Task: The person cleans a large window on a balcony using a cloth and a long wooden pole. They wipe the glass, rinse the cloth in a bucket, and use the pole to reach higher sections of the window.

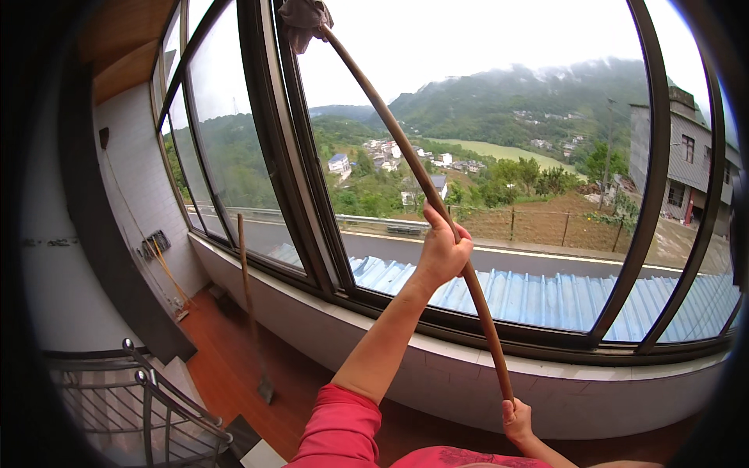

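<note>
A long wooden pole [386,111] slants up across the sliding window, with a greyish-brown cloth [304,23] bunched around its top end. That cloth overlaps the upper part of the dark window frame [310,175]; whether it touches the frame or the glass, I cannot tell. My left hand [442,248] grips the pole near its middle, arm stretched out in a red sleeve. Lower down, my right hand [518,418] is closed around the pole's bottom end, close to my body.
Below the window runs a pale tiled sill [456,351]. Another wooden-handled tool [246,281] stands to the left, its flat head on the reddish floor [216,345]. A metal stair railing [146,403] curves at lower left. Blue corrugated roofing [526,298] lies outside.
</note>
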A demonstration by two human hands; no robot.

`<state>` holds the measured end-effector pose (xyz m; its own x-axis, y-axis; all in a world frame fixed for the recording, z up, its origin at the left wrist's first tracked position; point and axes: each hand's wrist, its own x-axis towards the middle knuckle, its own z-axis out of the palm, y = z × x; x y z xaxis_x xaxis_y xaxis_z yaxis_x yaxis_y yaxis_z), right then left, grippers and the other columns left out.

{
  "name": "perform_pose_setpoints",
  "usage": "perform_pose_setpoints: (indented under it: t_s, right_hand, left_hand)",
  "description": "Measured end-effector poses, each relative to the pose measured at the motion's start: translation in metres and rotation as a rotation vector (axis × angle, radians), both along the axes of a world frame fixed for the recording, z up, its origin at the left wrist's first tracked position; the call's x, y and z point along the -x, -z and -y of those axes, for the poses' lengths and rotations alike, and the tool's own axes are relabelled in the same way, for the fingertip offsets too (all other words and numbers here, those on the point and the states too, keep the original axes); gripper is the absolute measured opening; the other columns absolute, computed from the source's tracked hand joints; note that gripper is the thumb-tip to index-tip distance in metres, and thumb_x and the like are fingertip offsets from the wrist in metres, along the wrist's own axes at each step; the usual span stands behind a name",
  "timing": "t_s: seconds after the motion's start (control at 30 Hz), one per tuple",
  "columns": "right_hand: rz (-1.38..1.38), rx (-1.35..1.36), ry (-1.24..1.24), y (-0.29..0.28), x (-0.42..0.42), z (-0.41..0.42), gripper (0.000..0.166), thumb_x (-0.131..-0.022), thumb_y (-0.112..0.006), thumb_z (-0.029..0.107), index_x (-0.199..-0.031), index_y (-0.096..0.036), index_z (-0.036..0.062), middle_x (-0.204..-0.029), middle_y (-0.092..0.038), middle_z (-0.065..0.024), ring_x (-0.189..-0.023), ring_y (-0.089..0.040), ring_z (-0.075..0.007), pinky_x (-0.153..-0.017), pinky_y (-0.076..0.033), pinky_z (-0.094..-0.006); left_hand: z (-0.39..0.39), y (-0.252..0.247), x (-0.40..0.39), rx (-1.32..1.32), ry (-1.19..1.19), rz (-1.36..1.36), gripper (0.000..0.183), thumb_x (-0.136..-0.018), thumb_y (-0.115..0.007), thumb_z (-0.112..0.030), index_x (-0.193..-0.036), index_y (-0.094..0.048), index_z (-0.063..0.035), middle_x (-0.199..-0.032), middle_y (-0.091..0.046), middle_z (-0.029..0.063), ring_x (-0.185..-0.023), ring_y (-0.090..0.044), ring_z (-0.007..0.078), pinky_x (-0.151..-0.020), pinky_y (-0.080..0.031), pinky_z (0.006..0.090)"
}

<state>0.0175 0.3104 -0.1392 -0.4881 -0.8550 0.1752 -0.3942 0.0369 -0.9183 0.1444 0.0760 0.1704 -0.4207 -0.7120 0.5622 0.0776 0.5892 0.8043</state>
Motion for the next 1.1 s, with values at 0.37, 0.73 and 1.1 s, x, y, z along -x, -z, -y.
perform_pose_setpoints:
  t_s: [0.37,0.73,1.1]
  right_hand:
    - [0.024,0.098,-0.077,-0.094,-0.017,0.068,0.039,-0.090,-0.051,0.039,-0.078,-0.053,0.0018,-0.054,-0.046,-0.0049,-0.052,-0.043,-0.0125,-0.050,-0.038,-0.0302]
    - [-0.024,0.050,0.033,-0.022,0.012,0.022,0.059,-0.082,-0.052,0.059,-0.066,-0.049,0.0027,-0.052,-0.041,-0.0012,-0.053,-0.039,-0.0088,-0.047,-0.035,-0.0294]
    - [-0.003,0.087,0.066,-0.068,0.118,-0.010,0.054,-0.086,-0.054,0.050,-0.063,-0.047,0.0011,-0.053,-0.041,0.0008,-0.052,-0.036,-0.0077,-0.046,-0.032,-0.0274]
  left_hand:
    - [0.069,-0.098,-0.008,0.240,-0.278,0.004,0.057,-0.079,-0.055,-0.006,-0.114,-0.011,0.0005,-0.072,-0.055,0.0108,-0.053,-0.059,0.0204,-0.036,-0.048,0.0312]
    - [0.042,-0.003,0.013,0.177,-0.057,-0.011,0.061,-0.082,-0.049,-0.002,-0.120,-0.001,-0.0003,-0.084,-0.055,0.0119,-0.056,-0.059,0.0193,-0.043,-0.053,0.0311]
    - [0.017,-0.047,0.096,0.301,-0.162,-0.190,0.073,-0.078,-0.048,-0.003,-0.127,0.005,0.0069,-0.078,-0.059,0.0129,-0.056,-0.059,0.0203,-0.043,-0.050,0.0314]
